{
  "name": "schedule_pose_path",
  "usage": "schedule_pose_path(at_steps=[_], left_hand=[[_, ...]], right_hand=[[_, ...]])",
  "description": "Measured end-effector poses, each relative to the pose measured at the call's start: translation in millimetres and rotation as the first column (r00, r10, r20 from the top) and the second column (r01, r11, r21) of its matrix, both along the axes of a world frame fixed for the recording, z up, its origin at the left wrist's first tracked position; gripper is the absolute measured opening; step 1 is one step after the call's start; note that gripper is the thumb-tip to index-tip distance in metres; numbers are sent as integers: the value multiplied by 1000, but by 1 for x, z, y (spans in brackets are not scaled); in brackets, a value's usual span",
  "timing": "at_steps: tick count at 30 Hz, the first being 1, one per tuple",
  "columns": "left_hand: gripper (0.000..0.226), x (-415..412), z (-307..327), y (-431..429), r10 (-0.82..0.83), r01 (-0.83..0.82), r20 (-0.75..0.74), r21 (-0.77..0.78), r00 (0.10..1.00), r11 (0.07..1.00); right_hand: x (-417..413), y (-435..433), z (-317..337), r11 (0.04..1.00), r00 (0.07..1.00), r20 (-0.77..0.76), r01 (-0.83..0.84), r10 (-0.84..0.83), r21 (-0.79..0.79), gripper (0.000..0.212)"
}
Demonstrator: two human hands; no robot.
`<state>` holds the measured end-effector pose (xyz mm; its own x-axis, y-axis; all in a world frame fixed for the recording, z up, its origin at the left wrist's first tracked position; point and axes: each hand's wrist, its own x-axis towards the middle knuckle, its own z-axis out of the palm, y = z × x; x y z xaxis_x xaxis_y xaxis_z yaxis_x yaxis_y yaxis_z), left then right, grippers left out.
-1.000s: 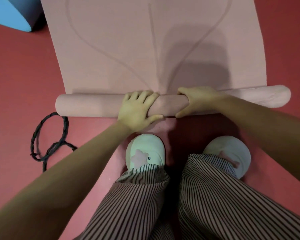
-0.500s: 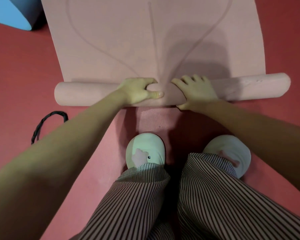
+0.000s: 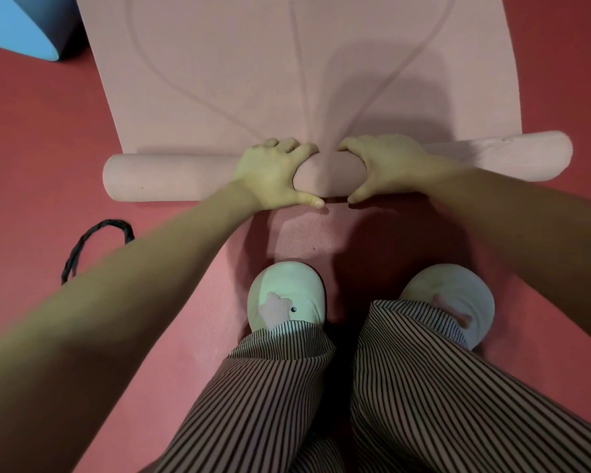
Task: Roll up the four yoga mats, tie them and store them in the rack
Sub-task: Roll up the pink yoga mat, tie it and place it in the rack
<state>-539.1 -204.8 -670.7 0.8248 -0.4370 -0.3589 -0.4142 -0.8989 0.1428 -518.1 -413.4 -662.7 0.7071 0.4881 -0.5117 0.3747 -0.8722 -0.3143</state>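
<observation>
A pink yoga mat (image 3: 253,63) lies flat on the red floor, stretching away from me. Its near end is wound into a roll (image 3: 171,177) lying crosswise in front of my feet. My left hand (image 3: 273,174) grips the roll just left of its middle, fingers over the top and thumb at the near side. My right hand (image 3: 379,167) grips it just right of the middle in the same way. The roll's right end (image 3: 526,158) angles slightly farther away than the left end.
A black braided cord (image 3: 93,240) lies on the floor to the left, partly behind my left forearm. A blue mat or cushion (image 3: 21,25) sits at the top left corner. My two white slippers (image 3: 287,295) stand just behind the roll.
The roll has moved away from me over the flat mat and grown thicker. Both hands shifted from pushing on top to gripping it, thumbs at the near side.
</observation>
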Motion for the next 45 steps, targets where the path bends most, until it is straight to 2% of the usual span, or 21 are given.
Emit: schedule_pose_path(at_steps=[5, 7, 9, 10, 12, 15, 18, 23, 26, 29, 31, 32, 34, 36, 38, 42, 45], left_hand=[[108, 5, 7, -2, 23, -32, -143, -66, 989, 997], [100, -3, 8, -6, 25, -49, -256, -88, 966, 995], [89, -21, 5, -10, 9, -54, -342, -122, 940, 991], [86, -33, 2, -11, -8, -45, -351, -143, 936, 989], [89, -54, -5, -10, -54, -2, -264, -210, 963, 978], [88, -64, -10, -8, -81, 42, -125, -286, 989, 957], [89, -53, -7, -8, -64, 17, -179, -253, 982, 967], [88, -33, -10, -9, -48, -38, -295, -280, 954, 959], [88, -29, -10, -10, -19, -88, -347, -289, 938, 953], [82, -27, -8, -11, 19, -106, -342, -238, 940, 966], [79, -30, -4, -11, 11, -66, -244, -220, 970, 973], [78, -36, -2, -11, 6, -46, -162, -241, 987, 969], [80, -51, -2, -7, -2, 9, 25, -303, 1000, 953], [92, -67, -7, -4, -38, 86, 185, -256, 982, 963], [97, -72, -15, -4, -73, 121, 263, -169, 962, 978], [87, -53, -11, -7, -70, 95, 205, -116, 976, 989], [85, -36, 2, -9, -49, 50, 15, -123, 999, 991]], right_hand=[[7, -3, 9, 999, 978, -207, 23, -29, -32, 72], [0, -7, 8, 999, 926, -377, 35, -29, 10, 61], [-17, -12, 5, 1000, 843, -537, 22, -8, 18, 60], [-28, -15, 2, 1000, 821, -571, 21, -5, 22, 62], [-50, -19, -4, 998, 871, -491, 32, 0, 57, 67], [-68, -22, -8, 996, 981, -182, -60, 71, 62, 81], [-63, -22, -4, 990, 990, -127, -43, 60, 134, 90], [-62, -11, 1, 976, 987, 34, -162, 159, 148, 80], [-75, 8, -10, 981, 965, 243, -135, 99, 137, 95], [-75, 12, -14, 973, 955, 293, -109, 45, 206, 94], [-65, 9, -7, 975, 987, 157, -60, 27, 216, 80], [-60, 8, -5, 980, 1000, 22, -19, 15, 197, 70], [-49, 8, -4, 985, 990, -138, 56, -33, 164, 64], [-43, 11, -2, 985, 978, -206, 76, -43, 154, 66], [-40, 13, -6, 988, 976, -213, 75, -44, 136, 67], [-30, 13, -4, 987, 953, -292, 115, -77, 115, 60], [-22, 10, 0, 986, 937, -333, 142, -106, 88, 57]])
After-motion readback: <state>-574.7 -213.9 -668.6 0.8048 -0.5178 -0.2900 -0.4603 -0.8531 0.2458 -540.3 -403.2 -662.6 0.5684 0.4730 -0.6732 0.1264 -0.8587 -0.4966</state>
